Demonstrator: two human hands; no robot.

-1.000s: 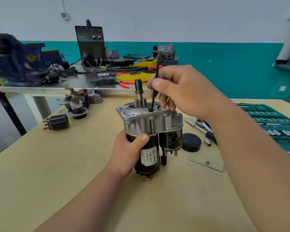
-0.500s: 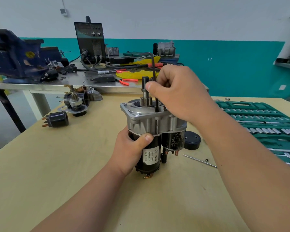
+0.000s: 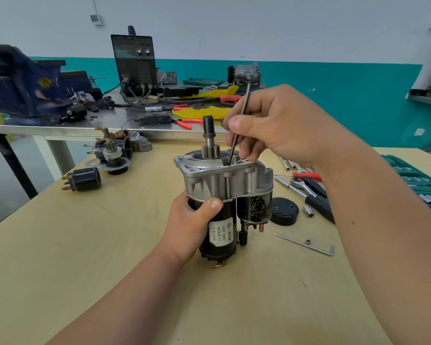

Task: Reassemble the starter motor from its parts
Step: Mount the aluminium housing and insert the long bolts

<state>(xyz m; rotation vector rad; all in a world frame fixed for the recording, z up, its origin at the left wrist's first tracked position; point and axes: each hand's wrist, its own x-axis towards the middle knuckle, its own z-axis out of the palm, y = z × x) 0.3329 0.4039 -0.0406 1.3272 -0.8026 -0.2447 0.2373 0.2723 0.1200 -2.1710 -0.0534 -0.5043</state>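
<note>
head view: the starter motor point(image 3: 224, 195) stands upright on the wooden counter point(image 3: 85, 257), pinion end up. of the two hands, the left hand point(image 3: 192, 225) grips its black body, and the right hand point(image 3: 271, 125) pinches a thin hex key point(image 3: 239, 125) whose tip reaches into the silver housing's top.

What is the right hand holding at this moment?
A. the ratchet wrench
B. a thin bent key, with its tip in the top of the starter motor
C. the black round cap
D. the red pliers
B: the right hand pinches the thin key, whose tip goes down into the top of the starter motor, while the ratchet wrench and the black cap lie on the table.
</note>
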